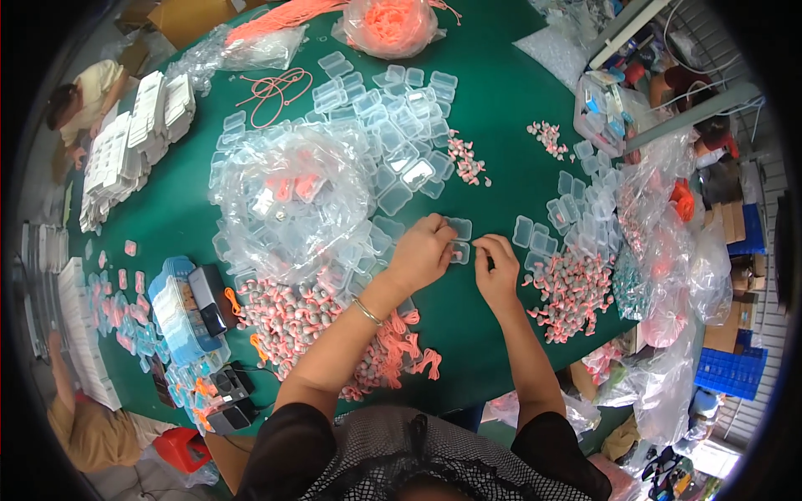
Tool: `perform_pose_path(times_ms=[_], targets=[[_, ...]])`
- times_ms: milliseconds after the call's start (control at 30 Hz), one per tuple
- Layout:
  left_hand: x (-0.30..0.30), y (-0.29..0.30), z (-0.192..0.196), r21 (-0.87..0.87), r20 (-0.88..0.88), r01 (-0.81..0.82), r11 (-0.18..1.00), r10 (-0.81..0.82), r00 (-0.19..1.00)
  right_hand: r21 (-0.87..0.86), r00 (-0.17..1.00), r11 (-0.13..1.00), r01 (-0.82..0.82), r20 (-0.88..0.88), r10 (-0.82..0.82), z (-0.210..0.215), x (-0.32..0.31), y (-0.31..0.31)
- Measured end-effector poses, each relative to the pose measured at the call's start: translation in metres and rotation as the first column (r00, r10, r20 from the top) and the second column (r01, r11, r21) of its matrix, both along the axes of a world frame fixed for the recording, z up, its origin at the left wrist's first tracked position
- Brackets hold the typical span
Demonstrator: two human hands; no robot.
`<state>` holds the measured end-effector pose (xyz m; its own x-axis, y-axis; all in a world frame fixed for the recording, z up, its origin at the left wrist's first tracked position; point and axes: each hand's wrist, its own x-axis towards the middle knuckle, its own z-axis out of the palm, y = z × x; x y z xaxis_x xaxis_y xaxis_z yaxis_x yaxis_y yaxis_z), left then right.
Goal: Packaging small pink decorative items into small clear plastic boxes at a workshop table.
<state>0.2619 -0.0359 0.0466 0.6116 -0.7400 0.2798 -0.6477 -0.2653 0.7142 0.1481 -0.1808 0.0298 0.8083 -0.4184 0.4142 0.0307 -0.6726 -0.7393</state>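
Over the middle of the green table, my left hand (pixel 424 254) has its fingers curled at the left edge of a small clear plastic case (pixel 459 229), whose lid is swung up. Just to the right, my right hand (pixel 496 269) has thumb and fingertips pinched together; anything between them is too small to make out. A heap of pink-and-grey earplugs or similar small pieces (pixel 571 294) lies right of that hand. Under and beside my left forearm spreads a larger heap of such pieces (pixel 288 321), with bundled pink cords (pixel 401 351) at its near edge.
Many open clear cases (pixel 401 125) and a clear plastic bag (pixel 288 179) cover the table's middle. White trays (pixel 125 154) are stacked at left, near a blue box (pixel 180 309). Pink cords (pixel 280 21) lie at the far edge. Two people (pixel 88 100) sit at left.
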Motion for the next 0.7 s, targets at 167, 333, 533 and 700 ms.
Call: perform_pose_path(times_ms=[167,333,533,700], targets=[[0.001,-0.008,-0.011,-0.059,0.017,-0.054,0.997,0.056,0.998,0.068,0.994,0.992,0.105,-0.007,-0.105,-0.015,0.005,-0.010],[0.005,-0.007,-0.004,-0.115,0.026,-0.047,0.992,0.050,0.998,0.021,0.993,0.993,0.117,0.020,-0.117,-0.010,0.008,-0.010],[0.006,-0.021,-0.028,-0.147,-0.004,-0.142,0.979,0.143,0.990,0.178,0.992,0.976,0.125,-0.002,-0.126,-0.005,0.025,-0.026],[0.008,-0.014,-0.025,-0.102,-0.021,-0.152,0.983,0.151,0.988,-0.059,0.985,0.985,-0.159,0.054,0.162,0.081,0.203,-0.072]])
